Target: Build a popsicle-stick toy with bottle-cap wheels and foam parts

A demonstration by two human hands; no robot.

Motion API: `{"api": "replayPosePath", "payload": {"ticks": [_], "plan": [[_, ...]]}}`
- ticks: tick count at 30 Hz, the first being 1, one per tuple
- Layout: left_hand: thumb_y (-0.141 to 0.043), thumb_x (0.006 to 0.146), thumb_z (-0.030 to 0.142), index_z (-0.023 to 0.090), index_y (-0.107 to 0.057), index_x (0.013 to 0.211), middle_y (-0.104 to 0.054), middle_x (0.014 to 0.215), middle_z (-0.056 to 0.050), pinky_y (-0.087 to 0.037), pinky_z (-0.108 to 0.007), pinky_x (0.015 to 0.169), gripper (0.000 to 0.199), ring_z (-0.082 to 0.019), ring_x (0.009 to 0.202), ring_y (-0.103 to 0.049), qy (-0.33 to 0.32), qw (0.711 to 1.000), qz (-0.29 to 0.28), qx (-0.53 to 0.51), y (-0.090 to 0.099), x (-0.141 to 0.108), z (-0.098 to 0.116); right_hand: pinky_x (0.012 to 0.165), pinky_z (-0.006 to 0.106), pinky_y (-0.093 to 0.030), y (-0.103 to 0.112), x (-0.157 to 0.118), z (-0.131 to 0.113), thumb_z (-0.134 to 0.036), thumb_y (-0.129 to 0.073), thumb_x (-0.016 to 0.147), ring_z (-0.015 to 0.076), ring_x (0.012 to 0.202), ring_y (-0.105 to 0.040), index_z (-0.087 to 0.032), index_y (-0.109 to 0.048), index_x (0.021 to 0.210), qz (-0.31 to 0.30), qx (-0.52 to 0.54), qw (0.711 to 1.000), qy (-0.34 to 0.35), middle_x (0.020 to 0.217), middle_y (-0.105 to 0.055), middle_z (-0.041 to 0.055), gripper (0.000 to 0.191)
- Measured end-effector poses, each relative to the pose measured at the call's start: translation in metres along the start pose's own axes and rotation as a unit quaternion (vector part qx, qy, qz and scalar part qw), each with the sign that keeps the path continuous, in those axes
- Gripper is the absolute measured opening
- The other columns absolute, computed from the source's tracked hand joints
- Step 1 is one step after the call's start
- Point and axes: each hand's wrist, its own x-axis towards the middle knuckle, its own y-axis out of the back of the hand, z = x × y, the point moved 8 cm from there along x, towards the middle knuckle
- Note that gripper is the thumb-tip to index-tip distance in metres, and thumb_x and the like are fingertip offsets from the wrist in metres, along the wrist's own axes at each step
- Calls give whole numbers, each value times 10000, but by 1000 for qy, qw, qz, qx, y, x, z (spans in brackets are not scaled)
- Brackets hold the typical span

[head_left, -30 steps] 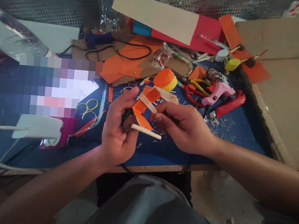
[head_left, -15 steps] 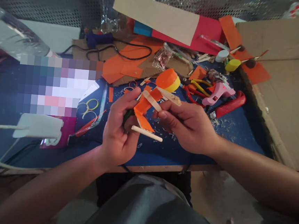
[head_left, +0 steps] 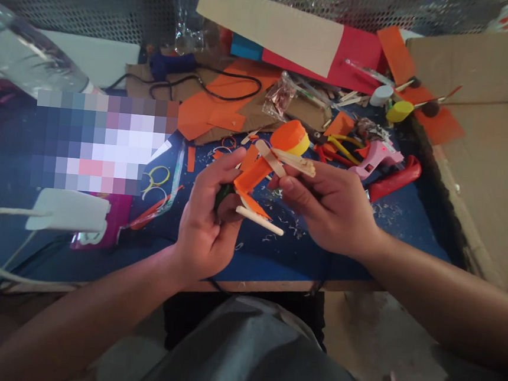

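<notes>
My left hand (head_left: 204, 225) is curled around a folded orange foam or paper strip (head_left: 252, 178); a dark round piece (head_left: 223, 198) shows between its fingers and palm. Along the strip's lower end runs a pale craft stick (head_left: 260, 221), sticking out to the right. My right hand (head_left: 335, 206) pinches another craft stick (head_left: 271, 159) between thumb and fingers, at the strip's upper end. More wooden sticks (head_left: 298, 162) fan out above the right fingers. How these pieces are joined is hidden behind the fingers.
Beyond the hands lie an orange and yellow round piece (head_left: 289, 137), yellow-handled pliers (head_left: 344, 146), a pink glue gun (head_left: 378, 157) and a red-handled tool (head_left: 397, 182). A blue corded tool (head_left: 171, 66) lies at the back. A white charger (head_left: 69, 210) sits left; cardboard (head_left: 480, 151) right.
Both hands, with the orange strip and sticks, appear slightly further right in view, along with the bench things. The strip looks tilted a little differently. Both holds stay the same.
</notes>
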Motion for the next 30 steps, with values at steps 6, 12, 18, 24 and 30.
{"api": "replayPosePath", "payload": {"ticks": [6,12,18,24,30], "plan": [[-670,1061,221,319,-496,1657,-729,1172,-74,-643,-411,907,630,-188,860,-726,25,1000,5,-10,-1,0,-2,579,251,-493,3,-3,-14,-243,-591,1096,118,643,-685,-223,-776,1024,20,-172,981,86,852,-803,10,199],[-659,1072,253,326,-529,1610,-705,1177,-85,-654,-389,845,558,-207,895,-723,71,997,4,-25,-2,-1,-3,616,278,-540,4,-12,-19,-232,-585,1082,154,694,-744,-225,-772,1180,56,-348,923,157,906,-848,37,211],[-681,1061,266,358,-544,1599,-703,1255,-90,-670,-404,883,562,-259,1045,-754,93,995,5,-48,-2,-3,-5,616,318,-526,1,-17,-27,-208,-596,1078,170,672,-719,-203,-771,1244,57,-443,870,207,782,-803,38,242],[-694,1068,287,354,-575,1551,-681,1206,-64,-670,-339,850,502,-178,927,-739,119,989,18,-87,-4,-1,-8,590,335,-471,-7,-20,-33,-192,-628,1073,151,599,-661,-167,-772,1255,61,-543,804,236,680,-756,-5,234],[-709,1066,308,357,-577,1541,-682,1195,-55,-659,-324,806,495,-159,858,-725,104,988,38,-104,-4,1,-15,564,323,-473,-9,-20,-27,-185,-624,1077,129,586,-664,-164,-780,1212,57,-534,811,234,666,-748,-23,207]]}}
